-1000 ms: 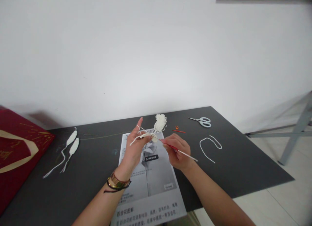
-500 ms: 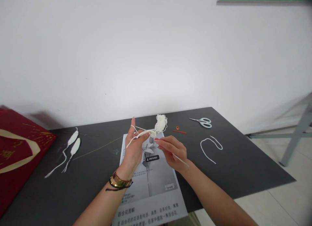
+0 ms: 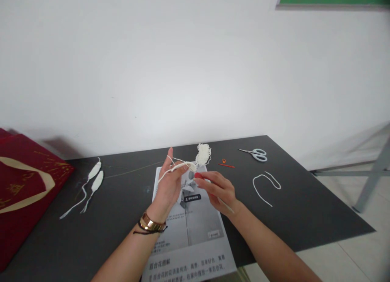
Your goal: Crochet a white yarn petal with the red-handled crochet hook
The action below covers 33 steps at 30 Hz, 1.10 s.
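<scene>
Over the printed sheet, my left hand (image 3: 170, 184) has its index finger raised with white yarn looped round it, while its thumb and other fingers pinch a small white crochet piece (image 3: 191, 166). A loose yarn tail hangs across that hand. Just to the right, my right hand (image 3: 219, 189) is closed on a crochet hook (image 3: 199, 175) with a red part at the fingertips and a pale shaft running back past the palm. The hook's tip is too small to make out. Behind both hands lies a loose bundle of white yarn (image 3: 203, 154).
Two white crocheted petals (image 3: 97, 181) with tails lie left, near a red gift bag (image 3: 27, 184). Scissors (image 3: 257, 153), an orange stitch marker (image 3: 224, 161), a red needle (image 3: 226, 165) and a yarn piece (image 3: 257, 188) lie right. The printed sheet (image 3: 204, 229) is under my hands.
The whole view has shifted slightly, so things on the table appear a little further right and lower. Both hands keep nearly the same hold, with the hook still close to the crochet piece.
</scene>
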Each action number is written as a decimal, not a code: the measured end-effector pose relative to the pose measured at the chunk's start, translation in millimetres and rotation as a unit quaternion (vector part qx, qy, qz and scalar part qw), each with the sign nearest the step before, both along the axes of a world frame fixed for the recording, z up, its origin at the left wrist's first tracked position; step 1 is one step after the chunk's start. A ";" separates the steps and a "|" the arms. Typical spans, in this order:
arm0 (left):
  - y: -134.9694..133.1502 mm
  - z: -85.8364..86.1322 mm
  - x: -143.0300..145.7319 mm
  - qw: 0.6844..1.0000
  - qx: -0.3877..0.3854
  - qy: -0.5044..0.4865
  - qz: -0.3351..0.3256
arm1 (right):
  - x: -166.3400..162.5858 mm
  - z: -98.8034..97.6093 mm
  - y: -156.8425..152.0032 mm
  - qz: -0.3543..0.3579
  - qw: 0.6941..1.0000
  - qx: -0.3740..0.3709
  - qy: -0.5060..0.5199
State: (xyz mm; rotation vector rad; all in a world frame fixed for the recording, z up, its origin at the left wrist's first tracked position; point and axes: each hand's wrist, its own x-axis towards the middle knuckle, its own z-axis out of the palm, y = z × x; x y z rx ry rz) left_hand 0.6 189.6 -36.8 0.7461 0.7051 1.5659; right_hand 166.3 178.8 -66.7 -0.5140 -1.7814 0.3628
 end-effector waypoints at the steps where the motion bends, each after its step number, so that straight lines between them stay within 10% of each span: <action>1: -0.2 0.1 0.0 1.000 0.001 0.000 0.002 | 1.3 -1.4 0.5 0.005 1.000 0.007 -0.009; 20: 5.1 4.3 -6.4 0.992 0.049 0.118 0.005 | -6.3 2.7 13.1 0.070 0.932 -0.290 0.206; 33: 3.9 -0.4 -2.9 0.993 0.037 0.114 -0.001 | -3.7 7.2 6.4 0.009 0.987 -0.136 0.080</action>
